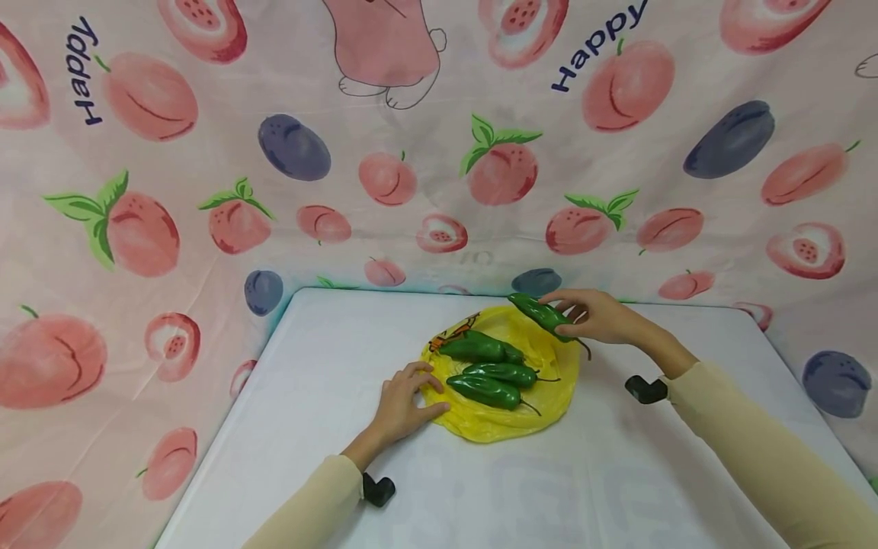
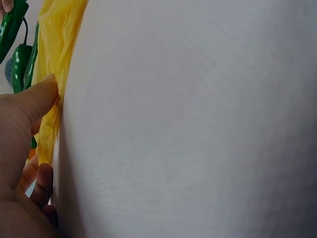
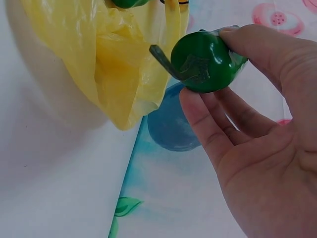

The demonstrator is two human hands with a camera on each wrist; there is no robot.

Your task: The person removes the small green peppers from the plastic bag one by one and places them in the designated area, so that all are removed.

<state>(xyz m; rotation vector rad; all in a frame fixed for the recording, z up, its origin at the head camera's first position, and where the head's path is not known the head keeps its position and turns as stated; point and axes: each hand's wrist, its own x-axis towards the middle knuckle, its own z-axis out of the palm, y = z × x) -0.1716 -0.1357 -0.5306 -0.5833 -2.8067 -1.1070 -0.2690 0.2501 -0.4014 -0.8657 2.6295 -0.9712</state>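
Note:
Several green peppers (image 1: 484, 390) lie on a flattened yellow plastic bag (image 1: 473, 431) on the white table. My right hand (image 1: 600, 316) pinches another green pepper (image 1: 538, 311) between thumb and fingers, over the bag's back right edge; in the right wrist view the stem end of this pepper (image 3: 208, 62) faces the camera. My left hand (image 1: 401, 404) rests at the bag's left edge with fingers spread and slightly bent. In the left wrist view the thumb of my left hand (image 2: 20, 134) touches the yellow bag (image 2: 59, 44), and some fingertips are partly hidden beside it.
The white table (image 1: 329, 335) ends at the back and sides against a pink fruit-print cloth (image 1: 425, 137). A dark strap end (image 1: 647, 390) sticks out by the right cuff, and another (image 1: 379, 489) by the left cuff.

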